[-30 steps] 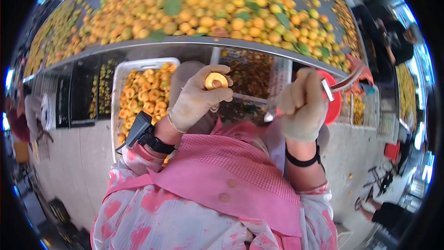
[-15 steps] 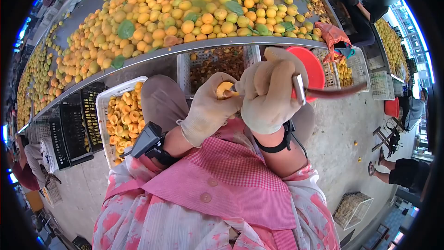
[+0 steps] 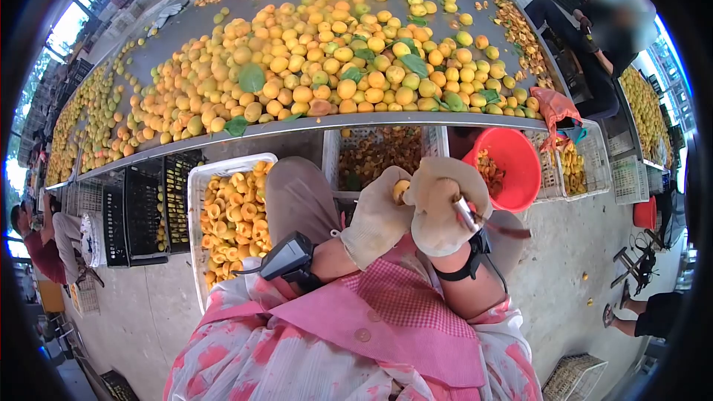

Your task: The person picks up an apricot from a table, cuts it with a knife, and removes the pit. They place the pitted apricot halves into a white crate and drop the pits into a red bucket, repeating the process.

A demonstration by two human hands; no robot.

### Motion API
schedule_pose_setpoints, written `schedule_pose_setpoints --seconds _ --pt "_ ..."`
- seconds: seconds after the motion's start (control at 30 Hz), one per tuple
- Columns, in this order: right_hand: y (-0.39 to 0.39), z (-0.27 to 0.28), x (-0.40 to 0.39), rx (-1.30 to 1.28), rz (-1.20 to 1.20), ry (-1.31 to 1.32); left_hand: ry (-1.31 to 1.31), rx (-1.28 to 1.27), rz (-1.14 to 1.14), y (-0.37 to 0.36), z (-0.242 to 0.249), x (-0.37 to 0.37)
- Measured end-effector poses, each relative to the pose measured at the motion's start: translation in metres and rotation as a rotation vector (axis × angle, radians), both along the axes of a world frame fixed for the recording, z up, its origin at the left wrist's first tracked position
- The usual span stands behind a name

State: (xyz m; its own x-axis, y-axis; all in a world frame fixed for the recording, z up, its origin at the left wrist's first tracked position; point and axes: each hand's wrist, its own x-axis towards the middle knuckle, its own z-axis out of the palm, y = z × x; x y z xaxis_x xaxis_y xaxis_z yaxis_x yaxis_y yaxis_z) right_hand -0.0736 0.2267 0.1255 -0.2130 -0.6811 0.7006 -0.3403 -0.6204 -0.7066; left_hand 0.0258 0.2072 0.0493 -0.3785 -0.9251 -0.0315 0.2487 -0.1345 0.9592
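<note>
My left hand (image 3: 377,217), in a pale glove, has its fingers closed around an apricot (image 3: 401,191), of which only a small orange part shows. Pressed up beside it, my gloved right hand (image 3: 444,204) is wrapped round a tool with a metal collar (image 3: 466,214) and a thin brown shaft (image 3: 509,231) pointing right. The tool's working end is hidden by the hands. Just behind the hands, under the table edge, a white crate (image 3: 331,160) holds brownish scraps. Halved apricots (image 3: 236,215) fill a white crate (image 3: 197,234) left of my knee.
A metal table (image 3: 290,128) bears a heap of apricots (image 3: 349,67) with green leaves. Right of my hands hangs or stands a red bucket (image 3: 523,171) with scraps inside. Black crates (image 3: 145,208) stand at left. Other people (image 3: 48,238) sit or stand nearby.
The whole view has shifted, showing more of the table and bucket. My right hand has turned, and the tool's shaft now slants slightly down. Less of the apricot shows between my hands.
</note>
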Motion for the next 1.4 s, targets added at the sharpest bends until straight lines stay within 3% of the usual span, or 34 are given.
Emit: schedule_pose_setpoints --seconds 0.07,0.2,0.23,0.33,0.47,0.53,0.6,0.67,0.73,0.8,0.87,0.93,1.17,1.23,1.37,1.4 --pt "-0.002 0.000 -0.002 0.024 -0.006 -0.001 -0.086 -0.062 0.017 0.000 0.003 0.000" --pt "-0.009 0.007 0.002 -0.189 -0.203 0.192 -0.262 -0.216 0.047 0.000 0.006 0.001" --pt "-0.005 0.006 0.000 0.008 0.016 -0.314 -0.344 -0.036 -0.086 0.001 0.040 0.008" --pt "-0.002 0.000 -0.014 0.258 0.168 -0.540 -0.368 -0.025 -0.167 -0.002 0.051 0.012" --pt "-0.007 -0.002 -0.015 0.231 0.340 -0.714 -0.331 -0.045 -0.193 -0.003 0.047 0.013" --pt "-0.010 0.007 -0.017 0.243 0.330 -0.694 -0.428 0.124 -0.308 -0.005 0.066 0.015" --pt "-0.010 0.014 -0.018 0.268 0.286 -0.654 -0.453 0.057 -0.320 -0.005 0.064 0.013" --pt "-0.010 0.015 -0.017 0.384 0.309 -0.936 -0.478 -0.022 -0.317 -0.007 0.058 0.012" --pt "-0.009 0.012 -0.017 0.388 0.291 -0.903 -0.449 -0.105 -0.336 -0.007 0.047 0.012" --pt "-0.009 0.011 -0.023 0.368 0.303 -0.702 -0.403 -0.041 -0.390 -0.009 0.050 0.013" --pt "-0.009 0.010 -0.024 0.379 0.332 -0.797 -0.354 0.020 -0.443 -0.011 0.061 0.014" --pt "-0.009 0.006 -0.025 0.347 0.484 -1.082 -0.333 0.145 -0.552 -0.013 0.068 0.016" --pt "-0.012 -0.006 -0.031 0.341 0.630 -1.163 -0.204 0.272 -0.717 -0.020 0.063 0.022" --pt "-0.012 -0.005 -0.031 0.321 0.662 -1.180 0.027 0.446 -0.722 -0.018 0.055 0.024" --pt "-0.015 -0.007 -0.034 0.292 0.663 -1.185 0.193 0.521 -0.731 -0.016 0.042 0.023" --pt "-0.017 -0.009 -0.035 0.280 0.693 -1.196 -0.016 -0.251 -0.481 -0.014 0.032 0.017"
